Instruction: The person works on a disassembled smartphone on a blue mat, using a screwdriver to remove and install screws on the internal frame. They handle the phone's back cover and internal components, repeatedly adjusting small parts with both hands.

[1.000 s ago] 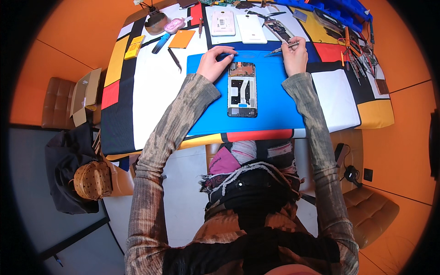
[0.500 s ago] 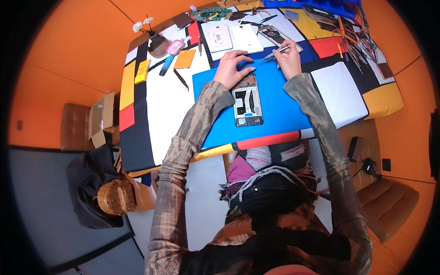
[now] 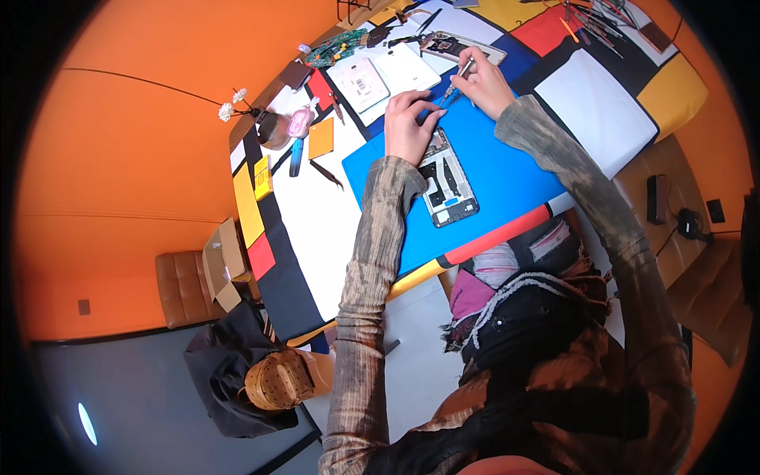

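An opened smartphone (image 3: 450, 188) with its inner parts bare lies on a blue mat (image 3: 514, 178). My left hand (image 3: 408, 131) rests over the phone's far end and hides part of it. Its thumb and fingers are drawn together at the tips, and anything between them is too small to make out. In my right hand (image 3: 484, 85) is a slim precision screwdriver (image 3: 451, 89), held pen-like and slanting down. The screwdriver's tip points toward my left fingertips, just beyond the phone's far end.
White phone back covers (image 3: 358, 84) and another opened phone (image 3: 463, 49) lie past the mat. Several hand tools (image 3: 598, 24) sit at the far right. On the left are an orange card (image 3: 321, 138), tweezers (image 3: 326, 173), a blue tool (image 3: 296, 157) and a vase (image 3: 273, 131).
The whole view has swung and tilted. My right hand has brought the screwdriver closer to my left fingertips and holds it steeper. My left fingers have drawn together. The phone stays on the mat.
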### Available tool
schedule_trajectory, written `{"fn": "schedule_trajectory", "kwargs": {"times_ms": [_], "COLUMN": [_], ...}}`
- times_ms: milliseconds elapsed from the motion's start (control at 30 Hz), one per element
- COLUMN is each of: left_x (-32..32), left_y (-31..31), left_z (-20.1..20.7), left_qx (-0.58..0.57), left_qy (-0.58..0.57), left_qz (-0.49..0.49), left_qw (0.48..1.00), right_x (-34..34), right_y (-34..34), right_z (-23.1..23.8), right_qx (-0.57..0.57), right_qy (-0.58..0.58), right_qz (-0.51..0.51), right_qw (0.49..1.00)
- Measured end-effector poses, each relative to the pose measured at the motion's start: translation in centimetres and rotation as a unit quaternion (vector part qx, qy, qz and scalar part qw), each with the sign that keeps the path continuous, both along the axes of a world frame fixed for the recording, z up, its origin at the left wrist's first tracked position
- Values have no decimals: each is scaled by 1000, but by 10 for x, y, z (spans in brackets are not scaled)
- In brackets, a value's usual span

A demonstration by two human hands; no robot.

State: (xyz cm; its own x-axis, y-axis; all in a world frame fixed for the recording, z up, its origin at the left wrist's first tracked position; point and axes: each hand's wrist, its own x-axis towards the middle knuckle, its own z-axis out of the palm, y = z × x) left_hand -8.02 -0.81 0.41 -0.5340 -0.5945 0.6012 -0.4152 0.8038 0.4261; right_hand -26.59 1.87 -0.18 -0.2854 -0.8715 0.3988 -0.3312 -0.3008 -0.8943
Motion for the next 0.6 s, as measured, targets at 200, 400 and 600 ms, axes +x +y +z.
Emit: {"fn": "schedule_trajectory", "kwargs": {"times_ms": [200, 400, 600], "left_x": [1, 2, 4], "left_y": [2, -1, -1], "left_z": [2, 0, 0], "left_qx": [-15, -10, -8], "left_qy": [10, 17, 13], "left_qz": [23, 56, 76], "left_qw": [1000, 998, 997], "right_x": [-3, -4, -4], "right_y": [0, 0, -1], "right_z": [3, 3, 2], "right_qx": [12, -2, -6], "right_qy": [14, 54, 51], "right_qz": [-32, -87, -87], "right_qw": [999, 995, 995]}}
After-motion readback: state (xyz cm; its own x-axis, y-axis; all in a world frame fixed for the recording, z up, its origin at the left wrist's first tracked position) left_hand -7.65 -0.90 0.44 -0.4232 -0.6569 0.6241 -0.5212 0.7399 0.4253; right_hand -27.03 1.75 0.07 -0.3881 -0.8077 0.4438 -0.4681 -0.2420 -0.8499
